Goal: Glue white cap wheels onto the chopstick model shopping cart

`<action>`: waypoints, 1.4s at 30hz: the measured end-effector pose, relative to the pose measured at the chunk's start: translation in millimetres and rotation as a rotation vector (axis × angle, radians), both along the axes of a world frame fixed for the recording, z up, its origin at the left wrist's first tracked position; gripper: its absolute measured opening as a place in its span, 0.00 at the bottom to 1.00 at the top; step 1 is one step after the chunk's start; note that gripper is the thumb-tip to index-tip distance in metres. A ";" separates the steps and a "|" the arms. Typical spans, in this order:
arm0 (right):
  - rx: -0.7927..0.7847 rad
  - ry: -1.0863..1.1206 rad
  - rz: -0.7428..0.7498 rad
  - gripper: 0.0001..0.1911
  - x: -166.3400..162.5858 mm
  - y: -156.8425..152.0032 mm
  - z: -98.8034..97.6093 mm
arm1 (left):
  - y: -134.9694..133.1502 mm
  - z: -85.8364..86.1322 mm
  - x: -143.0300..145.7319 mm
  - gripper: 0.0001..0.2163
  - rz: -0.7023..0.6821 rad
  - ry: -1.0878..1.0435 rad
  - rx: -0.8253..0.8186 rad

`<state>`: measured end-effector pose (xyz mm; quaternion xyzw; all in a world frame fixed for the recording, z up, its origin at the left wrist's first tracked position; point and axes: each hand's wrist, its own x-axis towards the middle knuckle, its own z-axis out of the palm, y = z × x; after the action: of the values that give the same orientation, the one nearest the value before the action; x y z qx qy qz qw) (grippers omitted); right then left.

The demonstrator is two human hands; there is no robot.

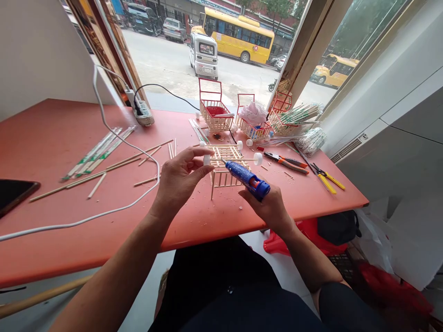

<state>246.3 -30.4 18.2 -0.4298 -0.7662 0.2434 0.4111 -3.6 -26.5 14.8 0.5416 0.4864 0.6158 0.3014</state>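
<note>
My right grip (272,210) is closed around the blue glue gun (238,173), and its nozzle points at the stick beside my left grip (178,175). There, thumb and fingers are pinched nearly together on a white wheel (206,160). The wooden frame (224,152) is on the bench (194,216), before me, and seems turned wheels upward. If my pinch slips, I think the wheel could set crooked; if the nozzle wanders, hot glue may burn my fingers. Beyond stand small carts (217,122) with red handles.
</note>
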 end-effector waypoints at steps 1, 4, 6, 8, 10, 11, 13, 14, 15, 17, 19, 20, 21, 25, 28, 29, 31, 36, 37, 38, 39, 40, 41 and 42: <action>0.004 -0.001 0.001 0.22 0.2 -0.2 0.2 | 0.1 -0.1 0.2 0.15 -0.001 -0.003 0.001; 0.004 0.006 0.004 0.21 0.9 -1.4 0.8 | 0.5 -1.0 0.6 0.15 -0.002 -0.006 0.003; -0.002 0.005 0.001 0.22 1.3 -2.2 0.8 | 0.8 -1.6 0.8 0.16 -0.005 -0.007 0.003; -0.002 -0.003 -0.002 0.22 1.6 -2.6 0.3 | 1.1 -1.8 1.0 0.15 -0.010 -0.010 0.007; 0.000 -0.012 -0.001 0.23 2.0 -2.5 -0.3 | 1.3 -1.4 1.3 0.15 -0.015 -0.015 0.011; 0.002 -0.016 -0.001 0.22 2.4 -2.2 -0.7 | 1.3 -1.0 1.4 0.15 -0.015 -0.018 0.012; 0.009 -0.024 0.000 0.22 3.7 -1.6 -1.0 | 1.4 -0.4 1.6 0.15 -0.014 -0.021 0.011; 0.014 -0.029 0.000 0.22 4.7 -1.4 -0.9 | 1.4 -0.1 1.6 0.15 -0.013 -0.021 0.009; 0.018 -0.035 -0.001 0.21 5.8 -1.4 -0.5 | 1.4 0.0 1.6 0.15 -0.012 -0.021 0.009; 0.024 -0.046 0.000 0.21 8.1 -2.2 0.8 | 1.3 -0.2 1.5 0.15 -0.009 -0.019 0.009; 0.033 -0.051 0.008 0.21 10.0 -3.8 2.7 | 1.2 -0.8 1.4 0.15 -0.006 -0.017 0.011; 0.038 -0.049 0.012 0.20 10.5 -4.6 3.7 | 1.2 -1.1 1.3 0.16 -0.005 -0.016 0.011; 0.044 -0.046 0.016 0.20 10.7 -5.2 4.6 | 1.1 -1.4 1.2 0.16 -0.005 -0.017 0.011; 0.044 -0.037 0.023 0.20 8.1 -3.9 6.4 | 0.6 -1.9 1.0 0.16 -0.004 -0.017 0.002; 0.027 -0.028 0.022 0.19 5.9 -1.5 5.9 | 0.2 -1.6 0.8 0.16 -0.010 -0.014 0.002; 0.023 -0.023 0.020 0.19 5.6 -1.0 5.5 | 0.2 -1.4 0.8 0.16 -0.015 -0.016 0.003; 0.017 -0.011 0.015 0.18 5.5 -0.6 4.5 | 0.1 -1.1 0.8 0.16 -0.024 -0.021 0.001; -0.003 0.006 -0.008 0.18 5.3 -0.4 3.8 | 0.0 -0.6 0.8 0.16 -0.027 -0.021 -0.005; -0.007 0.006 -0.008 0.18 4.9 -0.2 4.0 | 0.0 -0.6 0.9 0.16 -0.027 -0.019 -0.007; -0.010 0.008 -0.007 0.18 4.6 0.0 4.3 | -0.1 -0.6 0.9 0.16 -0.027 -0.018 -0.008; -0.010 0.012 -0.006 0.18 4.2 0.1 4.7 | -0.1 -0.7 1.0 0.16 -0.026 -0.018 -0.009; -0.009 0.018 -0.007 0.18 3.9 0.3 4.9 | -0.2 -0.7 1.1 0.16 -0.026 -0.019 -0.009; -0.008 0.023 -0.009 0.18 3.8 0.3 5.0 | -0.3 -0.7 1.1 0.16 -0.025 -0.021 -0.009; -0.006 0.028 -0.011 0.18 3.7 0.3 5.0 | -0.5 -0.7 1.2 0.16 -0.024 -0.023 -0.009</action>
<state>250.0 -30.1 23.2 -0.4320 -0.7572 0.2494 0.4218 -2.4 -27.0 14.1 0.5390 0.4793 0.6160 0.3167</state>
